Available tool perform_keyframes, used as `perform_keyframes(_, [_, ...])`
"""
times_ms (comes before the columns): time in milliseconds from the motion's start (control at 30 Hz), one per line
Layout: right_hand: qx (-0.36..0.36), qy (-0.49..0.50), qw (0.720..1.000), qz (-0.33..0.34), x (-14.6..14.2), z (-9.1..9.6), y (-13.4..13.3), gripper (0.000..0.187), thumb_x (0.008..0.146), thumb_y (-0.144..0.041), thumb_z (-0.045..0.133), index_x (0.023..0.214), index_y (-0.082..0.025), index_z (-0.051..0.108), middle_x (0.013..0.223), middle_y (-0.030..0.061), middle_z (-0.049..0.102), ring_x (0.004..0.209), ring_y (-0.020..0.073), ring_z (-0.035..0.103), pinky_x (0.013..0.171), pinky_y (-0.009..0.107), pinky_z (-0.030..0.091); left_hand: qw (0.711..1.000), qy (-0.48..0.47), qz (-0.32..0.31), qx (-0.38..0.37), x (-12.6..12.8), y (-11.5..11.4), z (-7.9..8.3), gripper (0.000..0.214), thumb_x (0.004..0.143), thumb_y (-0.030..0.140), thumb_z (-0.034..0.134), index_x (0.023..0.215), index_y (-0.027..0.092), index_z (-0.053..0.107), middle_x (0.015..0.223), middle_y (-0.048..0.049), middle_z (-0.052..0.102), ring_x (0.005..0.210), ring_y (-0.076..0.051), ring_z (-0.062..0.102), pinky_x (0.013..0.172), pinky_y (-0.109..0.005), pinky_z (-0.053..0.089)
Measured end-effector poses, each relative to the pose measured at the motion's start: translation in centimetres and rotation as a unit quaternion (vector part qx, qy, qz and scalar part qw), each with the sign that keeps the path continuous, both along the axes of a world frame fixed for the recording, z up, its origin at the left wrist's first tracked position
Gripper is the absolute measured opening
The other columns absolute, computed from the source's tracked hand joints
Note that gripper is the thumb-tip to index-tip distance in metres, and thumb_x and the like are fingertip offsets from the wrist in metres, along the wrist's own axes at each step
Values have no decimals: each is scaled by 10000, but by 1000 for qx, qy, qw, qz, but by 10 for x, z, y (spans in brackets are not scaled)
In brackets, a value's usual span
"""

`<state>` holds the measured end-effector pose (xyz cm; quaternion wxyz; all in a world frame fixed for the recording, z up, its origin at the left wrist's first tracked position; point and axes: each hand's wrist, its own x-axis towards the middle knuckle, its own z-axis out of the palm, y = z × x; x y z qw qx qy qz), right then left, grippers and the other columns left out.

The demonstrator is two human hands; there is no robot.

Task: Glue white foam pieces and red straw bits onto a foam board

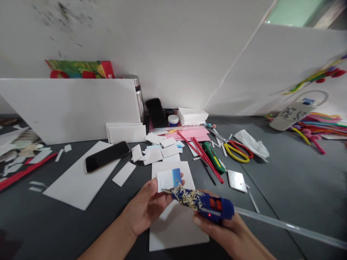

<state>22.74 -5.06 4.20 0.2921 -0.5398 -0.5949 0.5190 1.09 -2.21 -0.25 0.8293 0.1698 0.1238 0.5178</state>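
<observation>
1. Left hand (146, 207): fingers grasp the white foam piece (169, 179), thumb on its near face and the other fingers behind it. The piece has 1 blue corner at upper right and is held upright, above the table, near centre.
2. Right hand (227, 231): fingers are clenched round the body of the blue glue gun (208, 206). The nozzle end, crusted with pale residue, points left and meets the lower edge of the foam piece, just beside the left thumb.
3. A clear glue stick (284, 225) runs from the gun's rear to the right.
4. Below both hands lies a white sheet (176, 224) on the grey table (298, 180).
5. Open room: bare table to the right and near left. Far side is crowded: phone (107, 156), red sticks (202, 155), green knife (214, 157), scissors (238, 150).
</observation>
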Motion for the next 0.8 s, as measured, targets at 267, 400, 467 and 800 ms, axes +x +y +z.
perform_keyframes(267, [16, 3, 999, -46, 2, -2, 3, 271, 797, -455, 712, 866, -194, 733, 815, 30, 705, 767, 199, 631, 723, 283, 540, 1000, -5, -16, -4, -3, -3, -2, 368, 894, 324, 677, 1209, 133, 689, 1244, -120, 696, 1197, -247, 606, 1102, -386, 414])
perform_keyframes(400, [42, 9, 997, -59, -1, -2, 3, 235, 808, -424, 703, 861, -196, 727, 797, 22, 692, 758, 192, 616, 695, 263, 528, 1000, 8, -13, -7, -2, -4, -3, 368, 864, 337, 714, 1170, 132, 715, 1252, -136, 687, 1199, -270, 597, 1108, -429, 411])
perform_keyframes(467, [47, 3, 998, -51, 0, -4, 4, 239, 812, -429, 699, 867, -198, 725, 806, 28, 695, 753, 193, 616, 679, 262, 531, 1000, 24, -6, -11, -1, -4, -3, 374, 825, 345, 756, 1135, 136, 732, 1223, -133, 697, 1188, -283, 598, 1102, -448, 414])
perform_keyframes(800, [51, -12, 998, -38, 5, -11, 4, 283, 817, -464, 694, 863, -188, 742, 800, 46, 702, 775, 213, 642, 700, 286, 549, 998, 57, -1, -14, -2, -5, -2, 414, 782, 383, 790, 1104, 127, 740, 1190, -137, 698, 1183, -306, 588, 1117, -477, 379])
